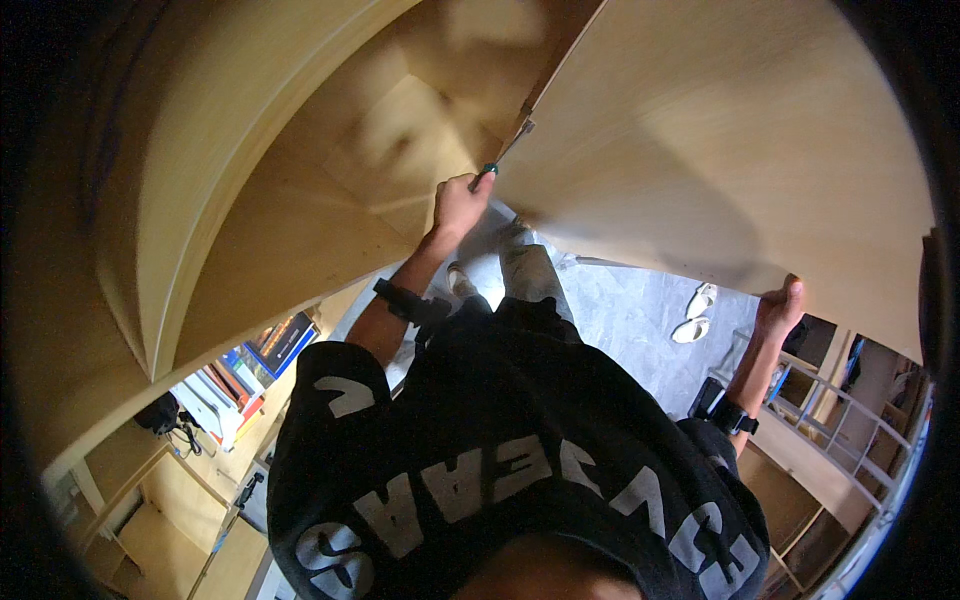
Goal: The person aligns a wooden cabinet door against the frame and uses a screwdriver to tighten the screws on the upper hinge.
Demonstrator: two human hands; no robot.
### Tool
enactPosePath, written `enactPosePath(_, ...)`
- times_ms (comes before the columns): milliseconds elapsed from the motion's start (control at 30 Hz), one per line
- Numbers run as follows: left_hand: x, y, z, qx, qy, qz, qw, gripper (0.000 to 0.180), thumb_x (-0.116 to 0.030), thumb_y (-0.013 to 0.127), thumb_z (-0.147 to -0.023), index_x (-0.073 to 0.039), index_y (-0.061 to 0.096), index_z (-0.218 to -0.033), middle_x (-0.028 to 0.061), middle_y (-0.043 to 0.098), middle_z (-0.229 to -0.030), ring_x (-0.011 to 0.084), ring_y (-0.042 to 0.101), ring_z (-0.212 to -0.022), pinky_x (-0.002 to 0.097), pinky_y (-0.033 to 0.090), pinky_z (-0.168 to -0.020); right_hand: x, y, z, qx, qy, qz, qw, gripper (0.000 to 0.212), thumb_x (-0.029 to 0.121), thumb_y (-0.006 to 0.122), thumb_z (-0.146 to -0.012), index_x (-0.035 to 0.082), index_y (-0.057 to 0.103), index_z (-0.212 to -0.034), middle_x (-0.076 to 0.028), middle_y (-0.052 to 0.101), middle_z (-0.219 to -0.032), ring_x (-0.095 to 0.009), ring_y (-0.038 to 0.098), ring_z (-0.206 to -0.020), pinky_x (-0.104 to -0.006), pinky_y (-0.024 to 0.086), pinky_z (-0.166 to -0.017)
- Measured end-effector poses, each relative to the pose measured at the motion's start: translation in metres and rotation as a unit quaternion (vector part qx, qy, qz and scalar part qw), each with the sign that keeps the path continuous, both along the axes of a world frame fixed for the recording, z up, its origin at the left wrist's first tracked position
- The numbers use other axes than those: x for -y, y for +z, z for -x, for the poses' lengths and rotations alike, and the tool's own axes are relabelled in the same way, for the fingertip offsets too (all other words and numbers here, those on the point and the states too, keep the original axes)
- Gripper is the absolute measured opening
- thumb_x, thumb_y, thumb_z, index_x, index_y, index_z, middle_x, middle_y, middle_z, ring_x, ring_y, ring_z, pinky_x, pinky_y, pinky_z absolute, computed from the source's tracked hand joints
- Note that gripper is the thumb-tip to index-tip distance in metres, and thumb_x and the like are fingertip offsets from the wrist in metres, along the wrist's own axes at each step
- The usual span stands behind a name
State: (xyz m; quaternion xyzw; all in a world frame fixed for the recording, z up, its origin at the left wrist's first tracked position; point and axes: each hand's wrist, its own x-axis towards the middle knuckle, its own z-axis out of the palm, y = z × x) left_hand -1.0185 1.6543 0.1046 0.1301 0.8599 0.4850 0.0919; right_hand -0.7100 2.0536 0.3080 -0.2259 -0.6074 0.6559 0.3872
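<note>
My left hand (pixel 460 207) is closed around a screwdriver (pixel 490 169) with a dark green handle end. Its thin shaft points up toward a small metal hinge (pixel 529 126) at the inner edge of a light wooden door panel (pixel 700 140). Whether the tip sits in a screw is too small to tell. At the panel's lower edge, toward the right, my right hand (pixel 779 308) grips the board with the thumb up; the other fingers are mostly hidden. Left of the door is the open wooden cabinet (pixel 350 170), its inside partly in shadow.
Below on the grey floor (pixel 625 300) lies a pair of white shoes (pixel 693 315). At lower left, books (pixel 220 400) and a dark-covered box or book (pixel 281 342) stand by wooden shelving. A metal rail frame (pixel 840 425) is at lower right.
</note>
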Motion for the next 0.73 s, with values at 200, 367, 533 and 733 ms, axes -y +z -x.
enactPosePath(200,-0.004,0.011,-0.009,-0.065,0.013,0.047,0.997,0.042,-0.039,0.06,-0.085,-0.001,0.06,-0.068,0.0227,0.058,-0.06,0.0419,0.059,-0.059,0.0469,0.046,-0.054,-0.008,-0.004,0.0,0.006,-0.024,-0.044,0.999,0.056,0.023,0.072,-0.078,0.001,0.048,-0.124,-0.009,0.057,-0.113,-0.021,0.056,-0.104,-0.037,0.047,-0.09)
enactPosePath(367,-0.005,0.002,-0.012,-0.198,0.035,0.086,0.976,0.037,-0.036,0.063,-0.084,-0.003,0.06,-0.068,0.0217,0.058,-0.057,0.0414,0.059,-0.055,0.0473,0.048,-0.05,-0.001,0.001,0.005,0.008,-0.017,-0.023,1.0,0.054,0.019,0.071,-0.079,0.001,0.047,-0.124,-0.01,0.056,-0.116,-0.022,0.054,-0.108,-0.037,0.045,-0.094)
enactPosePath(533,-0.007,0.001,-0.019,-0.184,0.038,0.127,0.974,0.038,-0.039,0.061,-0.083,-0.003,0.063,-0.073,0.0217,0.061,-0.06,0.0406,0.062,-0.057,0.0474,0.05,-0.054,0.025,0.013,0.021,-0.021,-0.026,-0.063,0.997,0.055,0.02,0.073,-0.078,-0.001,0.048,-0.122,-0.01,0.056,-0.116,-0.022,0.054,-0.107,-0.0367,0.043,-0.095)
enactPosePath(733,0.014,-0.007,-0.026,0.008,-0.092,0.082,0.992,0.04,-0.037,0.059,-0.086,0.001,0.062,-0.073,0.0204,0.06,-0.062,0.0407,0.062,-0.063,0.0428,0.049,-0.057,0.022,0.019,0.023,0.023,-0.043,-0.11,0.993,0.057,0.023,0.078,-0.075,-0.005,0.052,-0.118,-0.009,0.057,-0.113,-0.018,0.053,-0.102,-0.0306,0.041,-0.093)
